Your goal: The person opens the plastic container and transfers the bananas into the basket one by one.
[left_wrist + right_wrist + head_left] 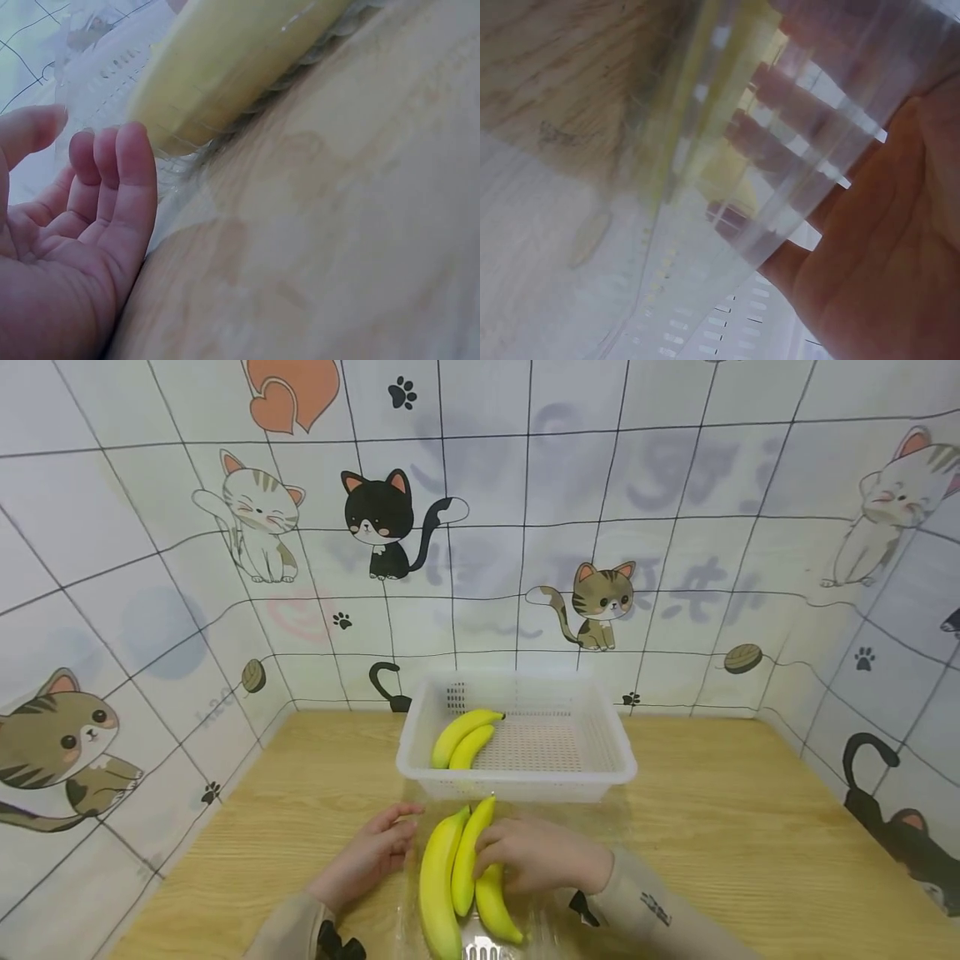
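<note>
Grips right banana [493,906] with right hand [528,852], holds left hand [377,847] relaxed beside tray [474,931]; could drag or tip it by snagging while pulling.

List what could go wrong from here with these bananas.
1. The right hand curls over the rightmost banana, close against the middle banana; lifting one could knock the other.
2. The clear tray looks thin, and the left hand is open beside it, not gripping; it might slide.
3. The white basket has raised walls; a banana carried low could bump them.
</note>
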A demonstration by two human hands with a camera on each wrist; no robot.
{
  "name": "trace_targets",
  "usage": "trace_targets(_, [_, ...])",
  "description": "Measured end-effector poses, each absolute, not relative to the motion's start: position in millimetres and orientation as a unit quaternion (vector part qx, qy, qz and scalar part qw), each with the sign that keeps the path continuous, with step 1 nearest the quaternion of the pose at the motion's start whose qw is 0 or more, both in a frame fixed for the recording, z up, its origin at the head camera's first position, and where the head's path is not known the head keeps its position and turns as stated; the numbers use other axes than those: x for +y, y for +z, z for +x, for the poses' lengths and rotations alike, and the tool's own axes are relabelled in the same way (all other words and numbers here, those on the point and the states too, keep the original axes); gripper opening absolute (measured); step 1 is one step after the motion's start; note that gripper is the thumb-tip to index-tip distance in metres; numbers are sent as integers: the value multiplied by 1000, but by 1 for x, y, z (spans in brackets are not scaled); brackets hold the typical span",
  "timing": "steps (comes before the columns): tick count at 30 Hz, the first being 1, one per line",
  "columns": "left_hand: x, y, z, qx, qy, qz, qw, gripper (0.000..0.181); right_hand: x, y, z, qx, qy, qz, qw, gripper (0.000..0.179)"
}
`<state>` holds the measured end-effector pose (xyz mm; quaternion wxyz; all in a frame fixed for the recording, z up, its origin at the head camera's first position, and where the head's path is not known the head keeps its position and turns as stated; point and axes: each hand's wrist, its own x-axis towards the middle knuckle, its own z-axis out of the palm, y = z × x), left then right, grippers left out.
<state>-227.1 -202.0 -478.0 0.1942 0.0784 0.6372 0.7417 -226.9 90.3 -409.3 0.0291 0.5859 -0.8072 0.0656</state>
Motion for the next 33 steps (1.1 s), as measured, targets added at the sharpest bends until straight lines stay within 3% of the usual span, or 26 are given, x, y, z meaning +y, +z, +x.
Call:
trace_targets(14, [-205, -478, -224, 632, 741, 102, 203, 40, 89, -412, -223, -816, 32, 577, 35, 34])
trace_targets(33, [-205, -477, -227, 627, 741, 111, 213, 39, 83, -413, -218, -838, 25, 545, 10, 44])
